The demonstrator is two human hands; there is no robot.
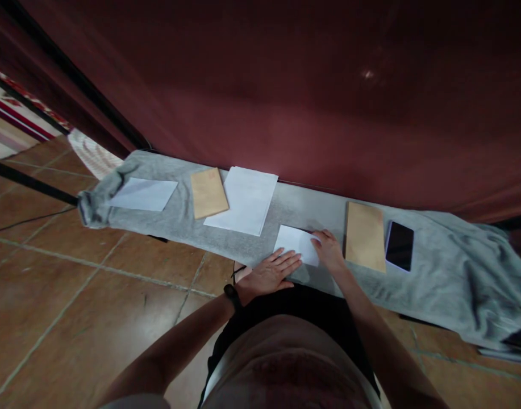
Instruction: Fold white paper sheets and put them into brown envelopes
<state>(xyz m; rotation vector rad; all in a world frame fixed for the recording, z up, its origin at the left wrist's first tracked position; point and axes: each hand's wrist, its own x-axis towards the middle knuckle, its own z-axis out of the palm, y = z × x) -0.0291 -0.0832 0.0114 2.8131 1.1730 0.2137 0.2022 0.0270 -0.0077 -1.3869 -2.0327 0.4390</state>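
A small white sheet of paper (295,241), perhaps folded, lies on the grey cloth near the front edge of the bench. Flat across its lower left part rests my left hand (274,271), fingers stretched out and slightly spread. My right hand (328,250) grips the paper's right edge with bent fingers; its thumb side faces the sheet. To the right of that hand is a stack of brown envelopes (365,236). Larger white sheets (248,201) lie to the left, with another brown envelope (209,193) overlapping their left side.
A phone (400,245) with a dark screen lies beside the right-hand envelopes. At the bench's left end is another white sheet (144,194). Grey cloth (447,255) covers the bench and bunches up on the right. A dark red curtain (260,85) hangs behind; floor tiles (94,307) show in front.
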